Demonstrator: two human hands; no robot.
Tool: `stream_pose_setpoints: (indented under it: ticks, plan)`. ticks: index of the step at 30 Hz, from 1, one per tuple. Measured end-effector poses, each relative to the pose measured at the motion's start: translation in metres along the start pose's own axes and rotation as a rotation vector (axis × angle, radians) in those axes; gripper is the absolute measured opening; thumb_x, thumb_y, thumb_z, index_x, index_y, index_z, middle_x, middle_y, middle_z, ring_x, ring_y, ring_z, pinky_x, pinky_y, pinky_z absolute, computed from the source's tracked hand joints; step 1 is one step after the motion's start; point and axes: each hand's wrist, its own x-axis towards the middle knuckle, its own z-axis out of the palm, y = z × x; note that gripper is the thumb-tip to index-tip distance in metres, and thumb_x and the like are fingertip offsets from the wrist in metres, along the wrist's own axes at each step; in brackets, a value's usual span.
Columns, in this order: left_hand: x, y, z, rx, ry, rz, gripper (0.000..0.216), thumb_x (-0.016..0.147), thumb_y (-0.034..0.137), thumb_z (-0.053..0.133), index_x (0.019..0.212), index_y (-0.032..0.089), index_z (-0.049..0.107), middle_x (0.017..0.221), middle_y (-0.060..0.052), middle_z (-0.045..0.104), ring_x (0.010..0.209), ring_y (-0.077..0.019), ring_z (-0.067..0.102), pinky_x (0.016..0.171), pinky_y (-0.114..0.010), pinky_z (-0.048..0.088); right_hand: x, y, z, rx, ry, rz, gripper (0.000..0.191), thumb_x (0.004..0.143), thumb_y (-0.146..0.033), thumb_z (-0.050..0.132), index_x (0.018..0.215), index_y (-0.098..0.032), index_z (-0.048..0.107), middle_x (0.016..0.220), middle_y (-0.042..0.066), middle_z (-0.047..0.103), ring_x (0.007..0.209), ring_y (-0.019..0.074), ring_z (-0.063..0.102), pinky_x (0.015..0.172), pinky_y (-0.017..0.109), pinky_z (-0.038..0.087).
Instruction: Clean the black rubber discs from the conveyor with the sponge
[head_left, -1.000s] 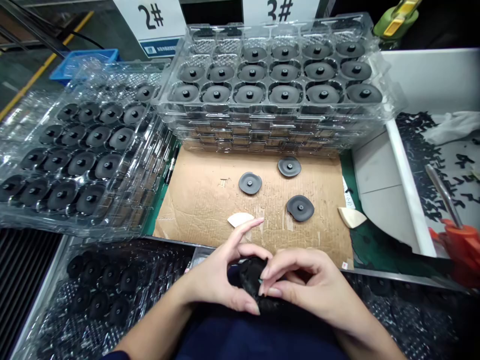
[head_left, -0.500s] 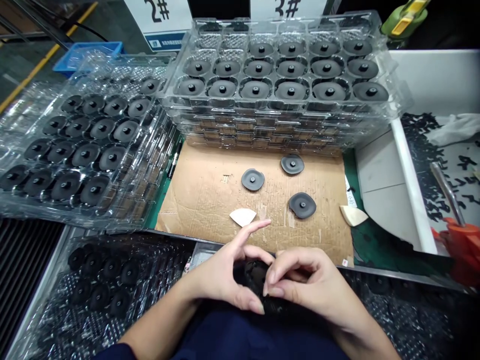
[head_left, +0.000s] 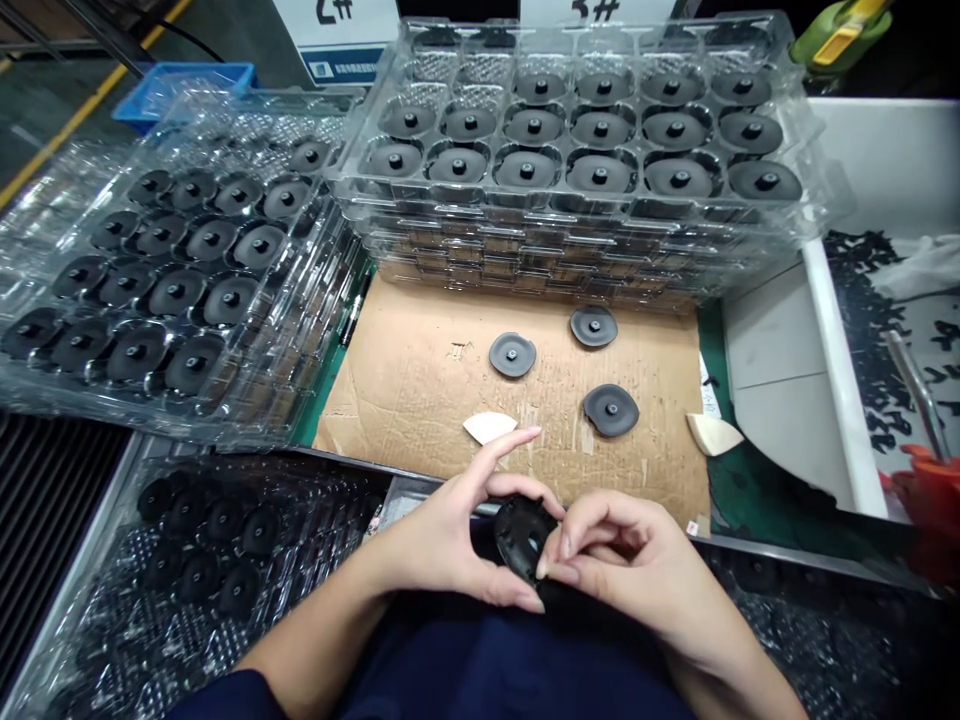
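A black round plastic part (head_left: 519, 535) is held on edge near my body, its hollow ribbed side partly showing. My left hand (head_left: 469, 535) grips its rim between thumb and a bent finger, with the index finger stretched out above. At the part's right edge, my right hand (head_left: 615, 550) is closed in a pinch; whatever small thing may be between its fingertips is hidden. Ahead on the cardboard sheet (head_left: 405, 380) lie a grey disc (head_left: 512, 356), another disc (head_left: 593, 327) and a third disc (head_left: 611, 410), each with a central stud. A cream wedge-shaped piece (head_left: 489, 428) lies just beyond my left index finger.
Stacked clear trays (head_left: 585, 225) of discs stand at the back, and another tray stack (head_left: 247, 330) at the left. On the right are a white bin (head_left: 840, 400) with small black parts, an orange-handled tool (head_left: 926, 480) and a second cream wedge (head_left: 714, 434).
The black part has come up slightly and tilted, so more of its hollow side shows. Both hands stay on it, nearly unmoved. The whole view has shifted a little.
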Motion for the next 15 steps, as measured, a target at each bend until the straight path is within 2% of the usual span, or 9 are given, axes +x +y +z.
stream_pose_setpoints:
  ticks: [4, 6, 8, 9, 10, 12, 13, 15]
  plan:
    - [0.001, 0.003, -0.004, 0.026, 0.014, 0.024, 0.105, 0.057, 0.018, 0.077, 0.137, 0.03, 0.011, 0.116, -0.009, 0.057, 0.109, -0.0228, 0.054, 0.097, -0.041, 0.034, 0.001, -0.001, 0.0, -0.028, 0.008, -0.004, 0.01, 0.069, -0.017, 0.072, 0.074, -0.018, 0.064, 0.075, 0.001, 0.069, 0.07, 0.0096, 0.065, 0.067, 0.018, 0.05]
    - [0.002, 0.003, -0.007, 0.053, 0.031, 0.024, 0.098, 0.055, 0.02, 0.078, 0.134, 0.029, 0.022, 0.115, -0.008, 0.058, 0.109, -0.0226, 0.054, 0.096, -0.039, 0.036, 0.004, 0.001, -0.002, -0.052, 0.026, -0.022, 0.011, 0.069, -0.019, 0.073, 0.074, -0.018, 0.063, 0.075, 0.001, 0.068, 0.071, 0.0103, 0.065, 0.067, 0.019, 0.05]
    - [0.002, 0.002, -0.01, 0.101, -0.001, -0.054, 0.072, 0.053, 0.026, 0.079, 0.118, 0.024, 0.048, 0.105, -0.006, 0.063, 0.098, -0.0218, 0.058, 0.087, -0.034, 0.042, 0.01, 0.005, -0.007, -0.087, 0.049, -0.056, 0.012, 0.07, -0.023, 0.072, 0.075, -0.018, 0.063, 0.071, 0.001, 0.067, 0.067, 0.0109, 0.064, 0.065, 0.02, 0.049]
    - [0.0, 0.0, -0.011, 0.122, -0.034, -0.13, 0.055, 0.051, 0.03, 0.079, 0.101, 0.021, 0.059, 0.094, -0.005, 0.066, 0.087, -0.0208, 0.061, 0.079, -0.031, 0.045, 0.015, 0.009, -0.011, -0.115, 0.072, -0.072, 0.012, 0.073, -0.027, 0.069, 0.077, -0.017, 0.063, 0.064, 0.0, 0.064, 0.061, 0.0103, 0.062, 0.062, 0.02, 0.049]
    - [-0.001, -0.002, -0.013, 0.127, -0.062, -0.22, 0.041, 0.048, 0.034, 0.08, 0.082, 0.018, 0.064, 0.081, -0.003, 0.067, 0.075, -0.0191, 0.061, 0.069, -0.028, 0.046, 0.02, 0.013, -0.015, -0.161, 0.101, -0.083, 0.013, 0.077, -0.03, 0.064, 0.08, -0.017, 0.063, 0.057, -0.001, 0.061, 0.053, 0.0097, 0.059, 0.057, 0.02, 0.048]
    - [-0.007, -0.005, -0.016, 0.097, -0.066, -0.381, 0.034, 0.047, 0.042, 0.078, 0.06, 0.016, 0.061, 0.057, 0.001, 0.062, 0.054, -0.015, 0.054, 0.052, -0.025, 0.042, 0.034, 0.022, -0.022, -0.331, 0.186, -0.116, 0.017, 0.083, -0.033, 0.056, 0.086, -0.018, 0.063, 0.053, -0.002, 0.057, 0.049, 0.0102, 0.055, 0.053, 0.021, 0.046]
    - [-0.01, -0.006, -0.018, 0.077, -0.028, -0.424, 0.034, 0.05, 0.045, 0.076, 0.057, 0.016, 0.06, 0.052, 0.002, 0.059, 0.051, -0.0137, 0.052, 0.049, -0.024, 0.04, 0.042, 0.025, -0.025, -0.448, 0.217, -0.152, 0.018, 0.084, -0.032, 0.053, 0.089, -0.018, 0.064, 0.059, 0.0, 0.059, 0.052, 0.0115, 0.056, 0.054, 0.022, 0.046]
    - [-0.017, -0.003, -0.026, 0.087, 0.085, -0.436, 0.034, 0.057, 0.049, 0.07, 0.056, 0.015, 0.06, 0.051, 0.003, 0.056, 0.05, -0.0127, 0.05, 0.049, -0.023, 0.04, 0.057, 0.032, -0.029, -0.677, 0.221, -0.265, 0.018, 0.083, -0.026, 0.05, 0.091, -0.02, 0.065, 0.08, 0.005, 0.063, 0.072, 0.0163, 0.061, 0.063, 0.025, 0.049]
